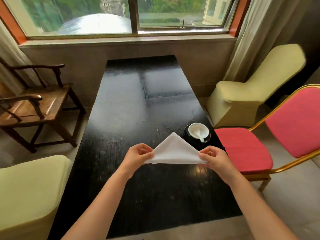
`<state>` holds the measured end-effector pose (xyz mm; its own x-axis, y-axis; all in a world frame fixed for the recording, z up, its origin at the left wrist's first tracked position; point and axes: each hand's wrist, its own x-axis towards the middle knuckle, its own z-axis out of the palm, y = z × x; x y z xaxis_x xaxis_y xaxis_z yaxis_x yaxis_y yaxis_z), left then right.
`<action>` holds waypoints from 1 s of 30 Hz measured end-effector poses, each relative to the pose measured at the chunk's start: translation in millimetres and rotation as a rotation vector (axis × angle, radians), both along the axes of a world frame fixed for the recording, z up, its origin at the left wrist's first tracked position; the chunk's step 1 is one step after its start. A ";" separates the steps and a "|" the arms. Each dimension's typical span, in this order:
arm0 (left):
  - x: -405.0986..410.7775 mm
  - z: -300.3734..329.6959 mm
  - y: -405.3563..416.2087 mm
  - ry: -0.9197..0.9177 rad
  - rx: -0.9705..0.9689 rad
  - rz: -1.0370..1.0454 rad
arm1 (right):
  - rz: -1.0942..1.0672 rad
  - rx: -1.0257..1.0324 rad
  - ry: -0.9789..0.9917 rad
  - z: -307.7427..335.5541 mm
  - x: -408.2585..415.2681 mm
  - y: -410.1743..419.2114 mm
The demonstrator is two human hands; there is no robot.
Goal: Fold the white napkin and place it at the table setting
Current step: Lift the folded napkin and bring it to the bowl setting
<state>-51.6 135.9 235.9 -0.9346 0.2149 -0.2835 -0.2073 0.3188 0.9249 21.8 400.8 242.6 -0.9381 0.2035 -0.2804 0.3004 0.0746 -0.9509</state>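
Note:
The white napkin (174,150) is folded into a triangle, its apex pointing away from me, over the dark table (131,104). My left hand (138,155) pinches its left corner and my right hand (213,157) pinches its right corner. The long edge runs between my hands, nearest me. Just beyond the napkin to the right stands the table setting: a white bowl (194,129) with a white spoon (200,135) in it, on a black saucer (187,135).
A wooden armchair (34,104) stands left of the table. A pale yellow covered chair (251,90) and a red chair with a gold frame (256,148) are on the right. Another yellow covered chair (26,191) is at my near left. A window wall lies behind the table's far end.

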 end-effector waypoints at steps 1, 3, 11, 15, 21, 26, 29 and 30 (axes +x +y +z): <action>3.4 -0.2 11.2 0.005 0.006 0.008 | 0.007 -0.018 0.003 1.4 0.7 12.3; 10.2 -1.9 33.1 0.013 0.023 0.023 | 0.019 -0.029 0.017 4.0 1.8 36.4; 15.5 -2.5 94.8 0.016 0.029 0.088 | 0.090 -0.027 0.019 7.9 -6.9 101.5; -2.1 -2.0 109.7 0.022 0.037 0.083 | 0.078 -0.047 0.012 3.4 -27.0 117.4; -55.6 -0.7 130.6 0.018 0.032 0.074 | 0.048 -0.071 -0.019 2.3 -74.2 133.5; -110.3 7.1 154.0 -0.005 0.044 0.060 | -0.004 -0.046 -0.008 8.4 -125.3 154.4; -146.1 10.2 167.0 -0.068 0.135 0.036 | -0.052 -0.040 0.009 10.2 -162.1 169.8; -158.3 10.1 171.3 -0.089 0.160 0.027 | -0.063 -0.040 0.015 9.9 -175.1 175.1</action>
